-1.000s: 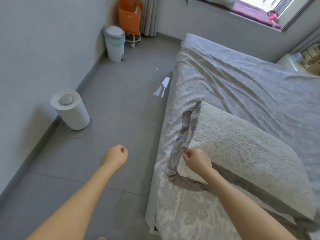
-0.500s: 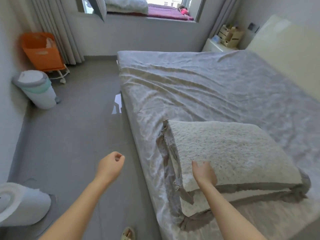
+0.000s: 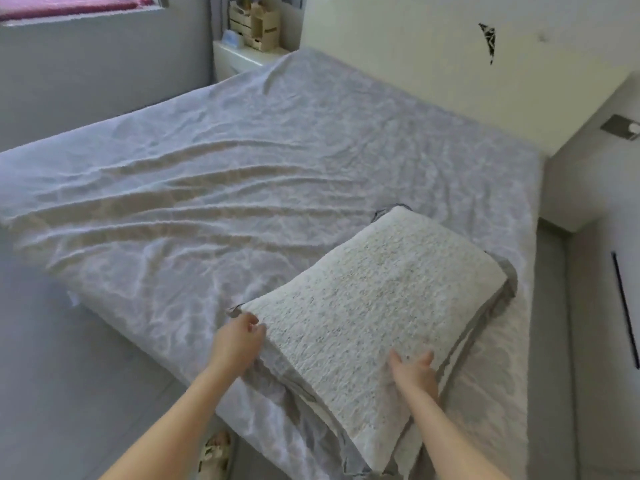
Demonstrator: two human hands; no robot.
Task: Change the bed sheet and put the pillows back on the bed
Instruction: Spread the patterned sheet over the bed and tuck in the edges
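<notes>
A grey patterned sheet (image 3: 242,188) covers the bed, with long wrinkles across its middle. A white textured pillow (image 3: 381,292) with a grey border lies on the near right part of the bed, stacked on a second pillow (image 3: 408,452) whose edge shows beneath. My left hand (image 3: 237,344) touches the pillow's near left corner, fingers loosely bent against its side. My right hand (image 3: 415,374) lies flat on top of the pillow near its front edge, fingers spread.
A cream headboard (image 3: 398,64) stands behind the bed at the right. A white bedside table (image 3: 239,57) carries wooden boxes (image 3: 254,26) at the back. Grey floor (image 3: 52,375) runs along the left side. A slippered foot (image 3: 214,452) shows below.
The view swung right toward the headboard. My left hand came from over the floor to the pillow's corner. My right hand moved from the pillow's side edge to its top.
</notes>
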